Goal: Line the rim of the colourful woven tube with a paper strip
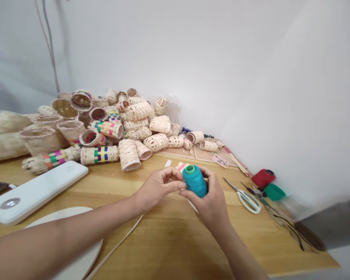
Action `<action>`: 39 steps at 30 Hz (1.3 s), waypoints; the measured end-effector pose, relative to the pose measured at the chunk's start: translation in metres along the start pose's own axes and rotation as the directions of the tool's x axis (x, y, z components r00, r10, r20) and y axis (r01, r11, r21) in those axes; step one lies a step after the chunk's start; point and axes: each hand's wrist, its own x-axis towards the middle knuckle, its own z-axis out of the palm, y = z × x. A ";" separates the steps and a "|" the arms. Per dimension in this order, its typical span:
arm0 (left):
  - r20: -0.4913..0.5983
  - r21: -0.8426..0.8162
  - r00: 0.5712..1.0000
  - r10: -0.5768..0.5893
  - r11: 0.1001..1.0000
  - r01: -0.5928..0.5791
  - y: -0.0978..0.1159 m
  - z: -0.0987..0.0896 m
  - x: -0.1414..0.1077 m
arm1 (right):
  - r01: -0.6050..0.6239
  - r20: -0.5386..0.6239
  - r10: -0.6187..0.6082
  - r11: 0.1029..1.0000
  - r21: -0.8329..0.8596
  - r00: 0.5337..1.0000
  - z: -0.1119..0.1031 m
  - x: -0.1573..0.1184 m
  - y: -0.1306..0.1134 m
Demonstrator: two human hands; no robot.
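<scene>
My right hand (214,200) is wrapped round a spool of teal thread (195,182), held tilted above the table, its green core facing up. Close beside the spool's left side, my left hand (160,184) has its thumb and forefinger pinched together. Whatever lies between those fingertips is too small to make out. Behind the spool, partly hidden, a pale and pink woven piece (181,166) shows. A thin pale strip (116,245) runs over the table beneath my left forearm.
Many small woven bamboo baskets (138,111) are heaped at the back left. A white power bank (37,192) and a round white board (86,249) lie left. On the right are scissors (246,198), red thread (263,177), a green cup-shaped thing (274,192) and eyeglasses (291,229).
</scene>
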 end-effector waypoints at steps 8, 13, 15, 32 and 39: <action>0.052 -0.034 0.998 0.039 0.999 -0.037 0.002 -0.001 -0.001 | -0.087 0.014 0.087 0.995 0.056 0.996 -0.001 0.002 -0.001; -0.057 -0.113 0.997 0.049 0.992 -0.055 0.002 -0.003 0.000 | -0.350 0.208 0.284 0.812 0.466 0.936 -0.008 0.006 0.005; -0.071 -0.069 0.997 0.043 0.996 -0.048 0.001 -0.003 0.001 | -0.388 0.256 0.294 0.769 0.509 0.921 -0.010 0.006 0.008; -0.102 0.371 0.993 0.055 0.929 -0.013 0.000 0.008 -0.006 | -0.085 -0.018 0.086 0.996 0.028 0.996 0.010 -0.001 0.004; -0.094 0.400 0.993 0.077 0.916 -0.034 -0.004 0.005 -0.006 | 0.028 0.054 -0.024 0.998 -0.062 0.998 0.006 -0.005 0.001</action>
